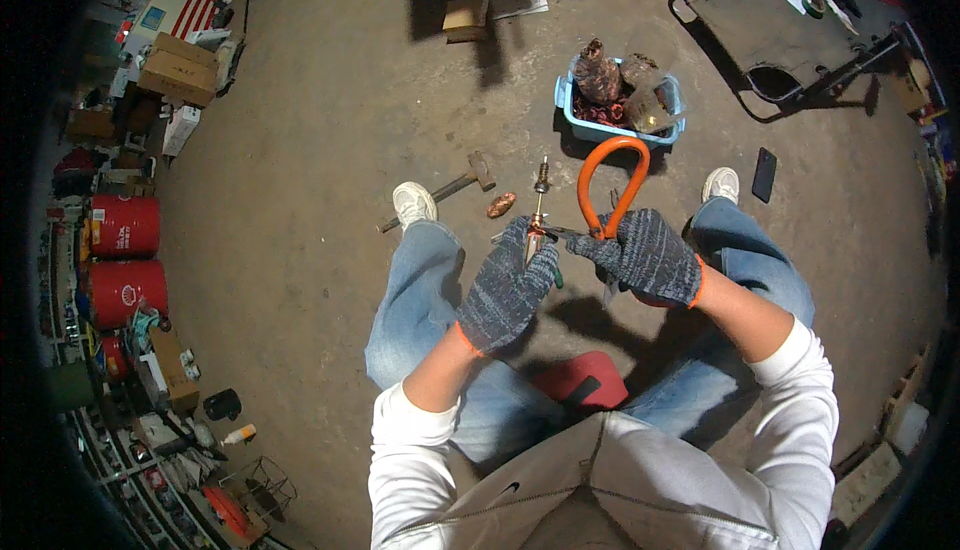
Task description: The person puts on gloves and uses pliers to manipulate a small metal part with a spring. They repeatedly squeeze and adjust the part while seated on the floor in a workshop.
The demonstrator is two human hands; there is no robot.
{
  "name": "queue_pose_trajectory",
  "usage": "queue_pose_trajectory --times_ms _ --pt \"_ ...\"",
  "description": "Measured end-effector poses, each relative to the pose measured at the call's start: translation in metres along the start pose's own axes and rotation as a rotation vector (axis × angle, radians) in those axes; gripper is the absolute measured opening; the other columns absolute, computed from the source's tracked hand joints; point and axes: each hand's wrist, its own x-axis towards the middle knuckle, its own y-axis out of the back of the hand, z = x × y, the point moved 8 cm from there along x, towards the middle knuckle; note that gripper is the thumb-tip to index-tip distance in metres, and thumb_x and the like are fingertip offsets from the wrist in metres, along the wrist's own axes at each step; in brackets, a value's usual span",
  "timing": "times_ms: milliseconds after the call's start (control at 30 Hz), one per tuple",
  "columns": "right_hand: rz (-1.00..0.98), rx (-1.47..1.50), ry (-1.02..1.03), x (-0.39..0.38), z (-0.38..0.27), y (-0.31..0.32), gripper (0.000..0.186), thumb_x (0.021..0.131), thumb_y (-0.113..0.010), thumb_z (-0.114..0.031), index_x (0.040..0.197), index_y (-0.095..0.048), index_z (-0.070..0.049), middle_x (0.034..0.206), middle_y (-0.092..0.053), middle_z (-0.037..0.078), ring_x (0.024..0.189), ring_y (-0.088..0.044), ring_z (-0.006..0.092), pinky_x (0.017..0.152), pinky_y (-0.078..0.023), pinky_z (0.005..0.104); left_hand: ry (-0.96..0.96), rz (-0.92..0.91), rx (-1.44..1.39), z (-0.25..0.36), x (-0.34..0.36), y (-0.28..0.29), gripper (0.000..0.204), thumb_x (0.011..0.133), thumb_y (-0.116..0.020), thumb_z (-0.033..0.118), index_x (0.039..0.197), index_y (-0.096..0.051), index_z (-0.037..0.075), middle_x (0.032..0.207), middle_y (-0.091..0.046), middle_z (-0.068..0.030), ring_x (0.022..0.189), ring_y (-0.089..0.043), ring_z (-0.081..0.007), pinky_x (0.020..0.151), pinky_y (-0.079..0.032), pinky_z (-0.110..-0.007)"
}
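Observation:
My left hand (508,290), in a dark grey knit glove with an orange cuff, is closed around what looks like a small motor rotor (537,235). Its thin shaft points away from me, with a brass-coloured ringed piece near the tip, and coppery metal shows at the fingers. My right hand (650,258), gloved alike, grips scissors (632,146) with a big orange loop handle standing up past the fingers. Their dark blades point left and meet the rotor; the other handle is mostly hidden. A small green piece (558,278) shows beside my left fingers.
A coppery oval lump (501,205) and a hammer (455,188) lie on the floor ahead. Beyond stands a blue basket (603,134) holding copper scrap and bags. A phone (764,175) lies right, near a metal cart (745,25). Red drums (127,293) line the left.

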Motion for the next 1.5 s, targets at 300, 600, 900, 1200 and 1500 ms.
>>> queue_pose_trajectory --times_ms 300,600,900,1200,1500 --pt "-0.1 -0.212 -0.048 -0.002 0.0 -0.009 0.029 0.077 -0.055 -0.016 0.105 -0.061 -0.015 0.067 -0.056 0.009 0.058 -0.057 0.0259 0.047 -0.043 0.0404 -0.419 0.07 0.368 0.006 -0.007 -0.006 0.036 0.089 -0.05 0.012 0.119 -0.041 -0.005 0.094 -0.055 -0.0189 0.085 -0.056 -0.0293 0.076 -0.045 -0.037" --pt "0.002 -0.243 -0.026 0.006 -0.003 0.017 0.022 0.083 -0.056 -0.018 0.103 -0.065 -0.025 0.062 -0.057 0.002 0.052 -0.057 0.0194 0.045 -0.044 0.0322 -0.562 -0.034 0.694 0.018 -0.005 -0.022 0.027 0.081 -0.052 0.003 0.106 -0.055 -0.005 0.101 -0.056 -0.0228 0.098 -0.053 -0.0388 0.091 -0.041 -0.044" --pt "0.105 -0.076 0.007 0.01 -0.008 0.024 0.032 0.081 -0.058 -0.01 0.11 -0.06 -0.022 0.063 -0.059 0.001 0.053 -0.059 0.0176 0.046 -0.046 0.0298 0.021 0.06 -0.065 -0.01 0.004 0.01 0.034 0.07 -0.054 0.001 0.103 -0.058 -0.001 0.102 -0.056 -0.0238 0.101 -0.052 -0.0417 0.091 -0.041 -0.047" --pt "0.025 -0.071 -0.026 0.011 -0.008 0.022 0.04 0.08 -0.053 -0.014 0.12 -0.054 -0.019 0.086 -0.063 0.008 0.066 -0.062 0.0253 0.051 -0.048 0.037 -0.074 0.065 0.107 -0.005 0.005 0.007 0.034 0.07 -0.054 -0.001 0.104 -0.059 -0.001 0.101 -0.056 -0.0236 0.095 -0.054 -0.0398 0.083 -0.045 -0.045" --pt "-0.007 -0.035 -0.039 0.011 -0.009 0.022 0.039 0.08 -0.051 -0.013 0.119 -0.053 -0.016 0.078 -0.061 0.009 0.067 -0.061 0.0261 0.052 -0.047 0.0391 -0.197 0.113 0.321 0.012 0.004 0.004 0.03 0.078 -0.055 0.002 0.107 -0.058 0.001 0.1 -0.054 -0.0231 0.089 -0.055 -0.0379 0.076 -0.045 -0.044"
